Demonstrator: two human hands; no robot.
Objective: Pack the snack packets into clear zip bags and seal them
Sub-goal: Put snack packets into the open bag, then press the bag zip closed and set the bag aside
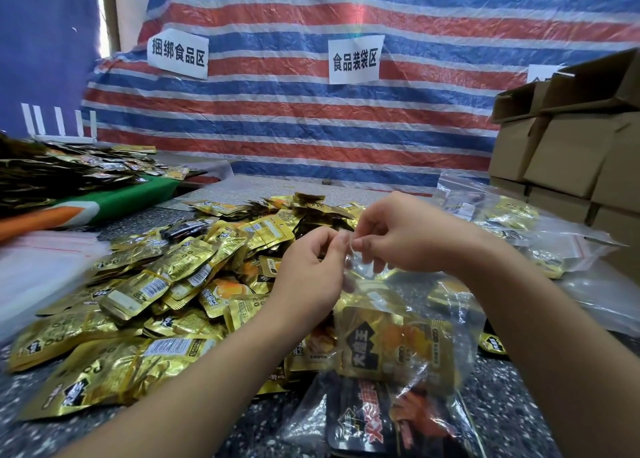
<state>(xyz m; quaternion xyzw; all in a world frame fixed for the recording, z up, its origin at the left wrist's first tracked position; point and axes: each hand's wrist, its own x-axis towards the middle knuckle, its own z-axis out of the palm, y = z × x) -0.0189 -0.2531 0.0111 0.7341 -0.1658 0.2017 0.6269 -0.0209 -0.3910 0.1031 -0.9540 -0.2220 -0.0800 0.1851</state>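
A clear zip bag (408, 322) hangs in front of me, above the table, with gold and black snack packets (391, 350) inside it. My left hand (311, 267) and my right hand (398, 236) meet at the bag's top edge, and the fingers of both pinch it close together. A big heap of gold snack packets (166, 284) lies on the speckled table (502, 405) to the left of and behind my hands.
A pile of clear zip bags (41, 267) lies at the left. Filled bags (512, 225) lie at the right, beside stacked cardboard boxes (581, 159). More packets (52, 170) are heaped on a green surface at the far left. A striped tarp (311, 121) hangs behind.
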